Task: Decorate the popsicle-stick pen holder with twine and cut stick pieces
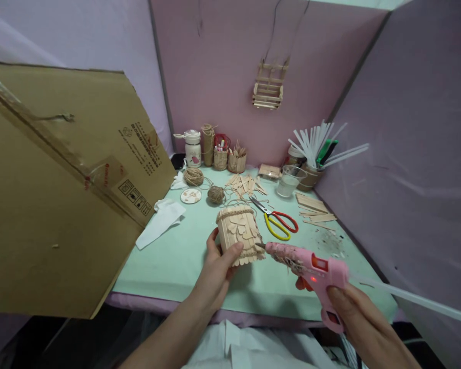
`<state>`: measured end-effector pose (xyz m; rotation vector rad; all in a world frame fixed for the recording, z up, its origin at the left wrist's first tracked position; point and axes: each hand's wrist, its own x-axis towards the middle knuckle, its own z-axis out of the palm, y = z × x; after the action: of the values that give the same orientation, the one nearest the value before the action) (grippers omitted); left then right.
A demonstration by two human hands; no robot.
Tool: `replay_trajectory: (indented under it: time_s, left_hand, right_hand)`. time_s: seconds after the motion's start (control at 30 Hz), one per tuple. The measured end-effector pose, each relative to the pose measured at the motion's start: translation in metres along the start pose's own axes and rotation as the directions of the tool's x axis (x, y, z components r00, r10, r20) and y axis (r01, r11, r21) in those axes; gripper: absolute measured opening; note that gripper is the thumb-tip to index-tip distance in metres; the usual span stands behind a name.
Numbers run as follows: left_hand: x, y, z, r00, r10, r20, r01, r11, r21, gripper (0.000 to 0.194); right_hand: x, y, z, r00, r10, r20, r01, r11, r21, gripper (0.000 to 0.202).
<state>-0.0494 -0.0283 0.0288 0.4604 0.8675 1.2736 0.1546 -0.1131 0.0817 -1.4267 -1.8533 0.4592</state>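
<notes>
The craft-stick container (240, 233) is matt, ridged wood. The glue gun (320, 274) is pink plastic with a metal nozzle (260, 245).

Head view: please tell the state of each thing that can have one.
Glue gun: loaded, red light lit, held in right hand
Stick-covered container: held in left hand
Scissors: lying flat, blade gap unclear
White bottle: upright, lid on
Clear cup: upright, uncovered
Twine balls: wound
Wooden rack: hanging
</notes>
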Motion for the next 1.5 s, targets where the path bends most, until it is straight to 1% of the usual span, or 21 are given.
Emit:
replay_trajectory:
  time_s: [0.13, 0.23, 0.3, 0.43, 0.6, 0.7, 0.8, 0.87, 0.93, 1.0, 1.1, 1.17, 1.3, 1.37, 1.43, 1.5]
  left_hand:
    - [-0.001, 0.002, 0.002, 1.000, -0.005, -0.016, 0.005, 1.000, -0.003, 0.083]
    - [-0.002, 0.003, 0.003, 1.000, -0.011, -0.020, 0.011, 1.000, 0.014, 0.084]
    - [-0.003, 0.003, 0.003, 1.000, -0.013, -0.014, 0.013, 1.000, 0.013, 0.083]
    - [-0.003, 0.003, 0.003, 1.000, -0.018, -0.011, 0.018, 1.000, 0.007, 0.084]
    - [-0.003, 0.003, 0.003, 1.000, -0.012, -0.006, 0.012, 1.000, 0.006, 0.085]
    - [-0.002, 0.002, 0.002, 1.000, -0.004, -0.001, 0.004, 1.000, 0.017, 0.085]
    - [-0.002, 0.001, 0.000, 1.000, -0.008, 0.006, 0.008, 1.000, 0.022, 0.086]
    - [-0.001, 0.001, 0.000, 1.000, -0.011, 0.010, 0.011, 1.000, 0.028, 0.086]
    - [-0.001, 0.001, 0.000, 1.000, -0.009, 0.012, 0.008, 0.999, 0.032, 0.085]
    - [-0.001, 0.001, 0.000, 1.000, -0.005, 0.013, 0.004, 1.000, 0.029, 0.084]
    - [-0.001, 0.001, 0.000, 1.000, -0.005, 0.017, 0.005, 1.000, 0.031, 0.084]
    - [-0.001, 0.001, 0.001, 1.000, -0.007, 0.015, 0.006, 0.999, 0.038, 0.084]
    - [-0.002, 0.001, 0.002, 1.000, -0.012, 0.009, 0.012, 0.999, 0.039, 0.084]
    - [-0.002, 0.001, 0.002, 1.000, -0.010, 0.017, 0.010, 0.999, 0.032, 0.084]
    - [-0.002, 0.001, 0.001, 1.000, -0.008, 0.022, 0.007, 1.000, 0.026, 0.084]
    - [-0.002, 0.002, 0.001, 1.000, -0.009, 0.018, 0.009, 1.000, 0.024, 0.084]
  right_hand:
    - [0.000, 0.005, 0.000, 0.997, -0.073, 0.017, 0.073, 0.996, -0.042, 0.039]
    - [-0.002, 0.008, -0.001, 0.996, -0.084, 0.023, 0.085, 0.994, -0.073, 0.040]
    - [-0.004, 0.010, -0.001, 0.996, -0.086, 0.018, 0.087, 0.993, -0.084, 0.040]
    - [-0.008, 0.014, 0.000, 0.997, -0.070, -0.034, 0.066, 0.992, -0.105, 0.041]
    - [-0.009, 0.015, 0.001, 0.999, -0.046, -0.022, 0.044, 0.996, -0.078, 0.033]
    - [-0.006, 0.010, 0.002, 0.999, 0.025, -0.039, -0.027, 0.998, -0.053, 0.029]
    - [-0.003, 0.002, 0.005, 0.983, 0.179, -0.029, -0.179, 0.984, 0.008, 0.029]
    - [-0.002, -0.003, 0.007, 0.953, 0.303, -0.027, -0.301, 0.951, 0.071, 0.032]
    - [-0.001, -0.004, 0.010, 0.916, 0.401, -0.018, -0.395, 0.908, 0.140, 0.036]
    - [-0.001, -0.002, 0.012, 0.886, 0.464, -0.003, -0.454, 0.869, 0.198, 0.039]
    - [-0.002, 0.002, 0.013, 0.856, 0.517, 0.011, -0.503, 0.829, 0.245, 0.040]
    - [-0.002, 0.003, 0.013, 0.858, 0.513, 0.015, -0.500, 0.829, 0.249, 0.039]
    - [-0.001, -0.001, 0.013, 0.905, 0.426, -0.018, -0.408, 0.877, 0.253, 0.033]
    - [-0.001, -0.002, 0.012, 0.918, 0.394, -0.038, -0.372, 0.892, 0.255, 0.030]
    - [-0.001, -0.001, 0.012, 0.922, 0.386, -0.024, -0.369, 0.896, 0.248, 0.029]
    - [-0.002, 0.001, 0.011, 0.912, 0.411, -0.006, -0.397, 0.886, 0.239, 0.029]
